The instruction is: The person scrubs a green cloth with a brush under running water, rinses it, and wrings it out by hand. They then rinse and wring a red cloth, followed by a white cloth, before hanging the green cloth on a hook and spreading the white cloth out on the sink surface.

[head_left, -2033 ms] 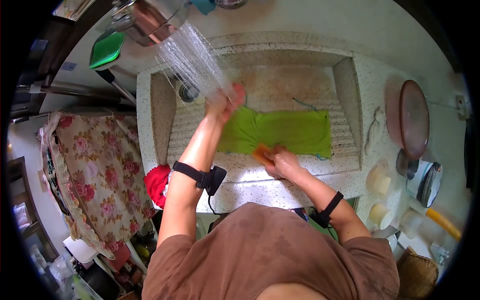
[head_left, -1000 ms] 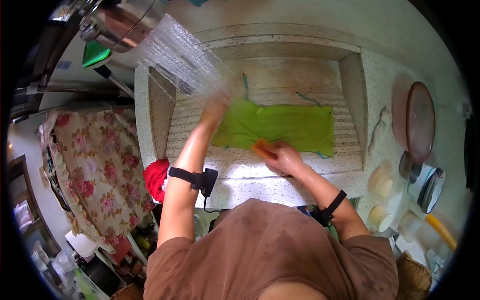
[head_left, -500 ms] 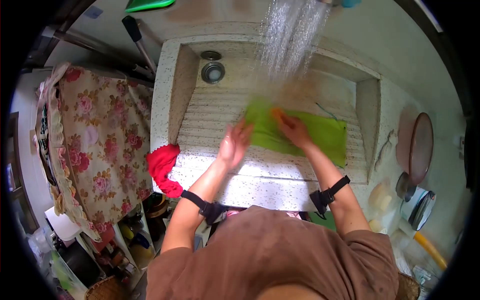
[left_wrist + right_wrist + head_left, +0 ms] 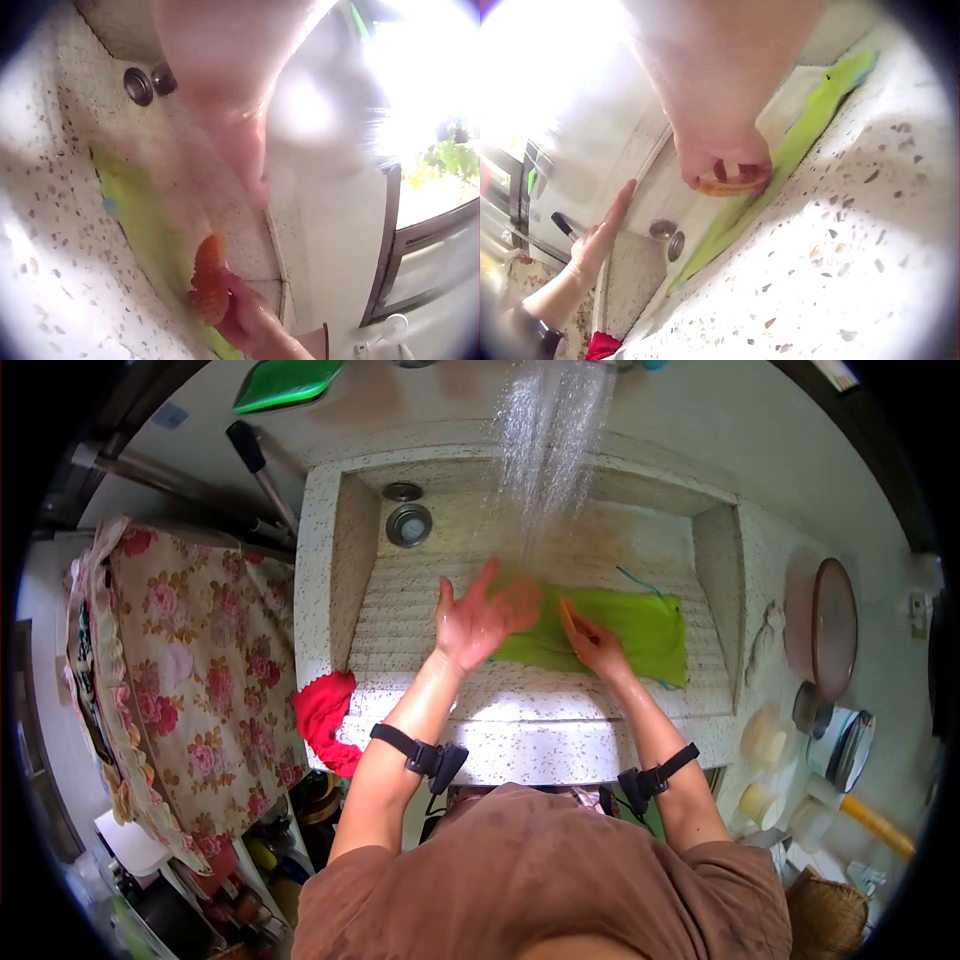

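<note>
A green cloth lies spread and wet over the ridged floor of a speckled stone sink. Over its left end my left hand is raised, palm up and wet, fingers spread and holding nothing. My right hand holds a flat orange piece on edge above the middle of the cloth. In the left wrist view that piece looks translucent, with a ridged face; its exact kind I cannot tell. The right wrist view shows fingers curled round it. Water streams down behind the left hand.
A drain sits in the sink's far left corner. Red cloth hangs over the front left rim. On the right counter lean a round basin and several small containers. A flowered cover stands at the left.
The left hand has drawn back from under the water, turned palm up and spread its fingers. The right hand has lifted the orange piece from the cloth's near edge. The camera view has shifted.
</note>
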The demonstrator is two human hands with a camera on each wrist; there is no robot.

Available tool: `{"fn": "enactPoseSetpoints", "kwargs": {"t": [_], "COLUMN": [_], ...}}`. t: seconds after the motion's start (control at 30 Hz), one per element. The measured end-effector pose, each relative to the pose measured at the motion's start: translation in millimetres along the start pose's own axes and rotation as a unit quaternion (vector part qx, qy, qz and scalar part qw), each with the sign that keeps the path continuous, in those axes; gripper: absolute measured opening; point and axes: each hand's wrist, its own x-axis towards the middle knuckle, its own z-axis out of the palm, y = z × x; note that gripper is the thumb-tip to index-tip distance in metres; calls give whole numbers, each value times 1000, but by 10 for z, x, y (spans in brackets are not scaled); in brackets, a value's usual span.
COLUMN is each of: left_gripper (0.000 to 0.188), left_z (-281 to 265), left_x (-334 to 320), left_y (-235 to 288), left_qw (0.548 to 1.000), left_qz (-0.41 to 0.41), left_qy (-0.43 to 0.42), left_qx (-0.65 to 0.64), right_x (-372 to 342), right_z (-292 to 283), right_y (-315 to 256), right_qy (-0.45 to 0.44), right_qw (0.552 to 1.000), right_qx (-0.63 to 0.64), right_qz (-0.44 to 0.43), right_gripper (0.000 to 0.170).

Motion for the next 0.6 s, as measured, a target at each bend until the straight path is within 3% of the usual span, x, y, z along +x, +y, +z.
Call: {"fn": "enactPoseSetpoints", "kwargs": {"t": [0.03,0.13,0.23,0.33,0.43,0.53,0.6], "left_gripper": [80,76,80,86,92,83,76], "left_z": [-37,-319,15,303,252,209,54], "left_x": [102,618,755,816,928,962,1016], "left_y": [-26,-90,-85,-129,-131,-115,-27], "left_qw": [1000,980,974,975,964,949,923], "left_qz": [3,14,-1,-10,-6,0,-24], "left_qy": [7,166,117,163,217,280,282], "left_qx": [25,112,192,148,155,145,262], "right_x": [-47,-134,-166,-120,-79,-63,-20], "right_z": [-27,-62,-49,-52,-73,-109,-111], "right_y": [42,57,11,59,71,70,130], "right_qy": [3,13,16,6,4,-12,-12], "right_qw": [1000,999,999,999,1000,1000,1000], "right_qx": [6,34,35,17,-8,-10,-24], "right_qz": [4,6,-23,-38,-26,-12,-7], "right_gripper": [40,40,41,43,41,40,40]}}
